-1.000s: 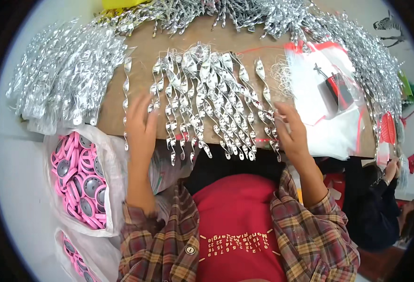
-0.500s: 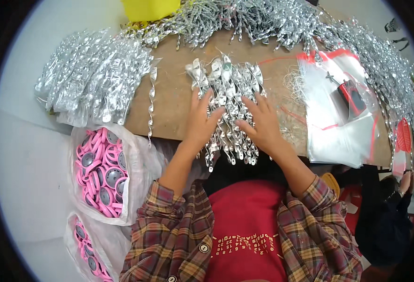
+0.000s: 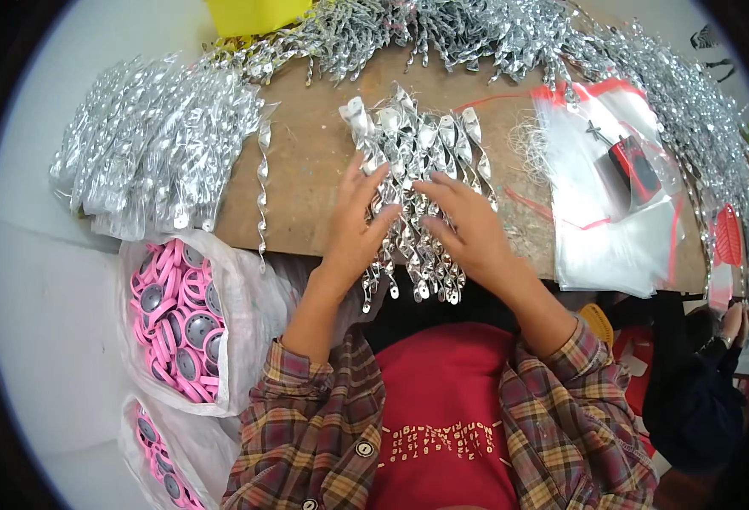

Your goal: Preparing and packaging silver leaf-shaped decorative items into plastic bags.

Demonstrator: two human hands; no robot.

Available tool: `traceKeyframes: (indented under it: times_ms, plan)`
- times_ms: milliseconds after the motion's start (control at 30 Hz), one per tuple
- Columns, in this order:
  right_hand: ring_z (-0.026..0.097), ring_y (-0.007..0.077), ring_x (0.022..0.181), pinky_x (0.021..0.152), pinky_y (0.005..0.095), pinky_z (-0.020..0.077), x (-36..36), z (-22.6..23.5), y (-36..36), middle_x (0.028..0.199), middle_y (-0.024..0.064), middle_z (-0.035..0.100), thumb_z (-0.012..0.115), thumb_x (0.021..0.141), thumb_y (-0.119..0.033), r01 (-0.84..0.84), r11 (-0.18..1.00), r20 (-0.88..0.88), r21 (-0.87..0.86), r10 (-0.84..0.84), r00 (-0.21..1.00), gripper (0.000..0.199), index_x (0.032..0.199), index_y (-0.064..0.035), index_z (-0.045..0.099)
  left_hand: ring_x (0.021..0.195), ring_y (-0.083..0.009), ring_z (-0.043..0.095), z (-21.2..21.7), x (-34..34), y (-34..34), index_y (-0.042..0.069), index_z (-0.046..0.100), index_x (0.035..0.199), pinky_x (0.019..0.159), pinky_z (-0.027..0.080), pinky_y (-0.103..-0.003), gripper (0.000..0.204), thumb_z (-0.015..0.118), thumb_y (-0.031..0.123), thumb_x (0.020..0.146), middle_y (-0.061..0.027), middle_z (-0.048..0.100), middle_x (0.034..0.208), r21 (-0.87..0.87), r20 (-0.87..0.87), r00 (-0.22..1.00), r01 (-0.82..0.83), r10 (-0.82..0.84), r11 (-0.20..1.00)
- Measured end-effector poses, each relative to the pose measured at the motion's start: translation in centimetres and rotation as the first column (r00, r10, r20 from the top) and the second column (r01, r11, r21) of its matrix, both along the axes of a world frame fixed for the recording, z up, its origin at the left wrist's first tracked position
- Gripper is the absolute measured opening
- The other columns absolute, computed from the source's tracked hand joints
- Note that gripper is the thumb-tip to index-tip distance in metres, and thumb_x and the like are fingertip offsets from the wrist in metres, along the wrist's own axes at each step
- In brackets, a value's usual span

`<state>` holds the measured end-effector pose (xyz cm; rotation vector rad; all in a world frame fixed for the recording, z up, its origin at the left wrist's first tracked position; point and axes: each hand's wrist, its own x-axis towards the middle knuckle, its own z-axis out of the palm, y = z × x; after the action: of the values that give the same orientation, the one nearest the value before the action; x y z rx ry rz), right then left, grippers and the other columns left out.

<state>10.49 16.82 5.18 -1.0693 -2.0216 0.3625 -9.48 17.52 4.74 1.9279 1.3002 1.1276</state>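
A spread of shiny silver twisted spiral strips (image 3: 425,132) lies in the middle of the brown table, their lower ends hanging over its near edge. My left hand (image 3: 353,225) rests along the left side of the strips, fingers spread and thumb pointing inward. From the right, my right hand (image 3: 469,223) reaches over them with its fingers apart, touching the strips near their middle. Neither hand is closed around a strip. Parts of the strips under my fingers are hidden. One single spiral strip (image 3: 263,183) lies apart on the left.
Clear bags packed with silver spirals (image 3: 158,140) are piled at left. More spirals (image 3: 442,38) line the far edge. Flat clear bags with red edges (image 3: 591,246) lie at right, under a red-and-black device (image 3: 635,168). A white sack (image 3: 247,340) holds pink-and-grey round parts. A yellow container (image 3: 255,15) stands behind.
My right hand has moved left across the strips, closer to my left hand. The strips' upper ends have fanned out a little wider. The whole view has shifted slightly.
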Motion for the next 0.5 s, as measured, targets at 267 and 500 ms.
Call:
traceKeyframes:
  times_ms: [267, 500]
  plan:
    - [0.064, 0.0307, 0.070, 0.063, 0.0392, 0.0482, 2.8, 2.0, 3.9, 0.073, 0.0111, 0.066, 0.066, 0.083, -0.017, 0.141, 0.939, 0.303, -0.315, -0.041, 0.952, 0.023, 0.102, -0.0062, 0.059, 0.132, -0.0322, 0.038, -2.8, -1.6, 0.5, 0.004, 0.046, 0.136, 0.108, 0.029, -0.038, 0.060, 0.068, 0.019, 0.082, -0.0210, 0.038, 0.144, 0.049, -0.069, 0.987, -0.145, 0.148, 0.988]
    - [0.061, 0.0245, 0.062, 0.057, 0.0353, 0.0458, 2.2, 2.2, 2.1, 0.069, 0.0090, 0.062, 0.061, 0.083, -0.011, 0.151, 0.875, 0.040, -0.461, -0.149, 0.988, 0.027, 0.110, -0.0076, 0.057, 0.126, -0.0343, 0.045, -2.5, -1.3, 0.7, 0.003, 0.056, 0.125, 0.104, 0.035, -0.039, 0.047, 0.066, 0.013, 0.080, -0.0209, 0.042, 0.140, 0.111, 0.004, 0.996, -0.086, 0.087, 0.990]
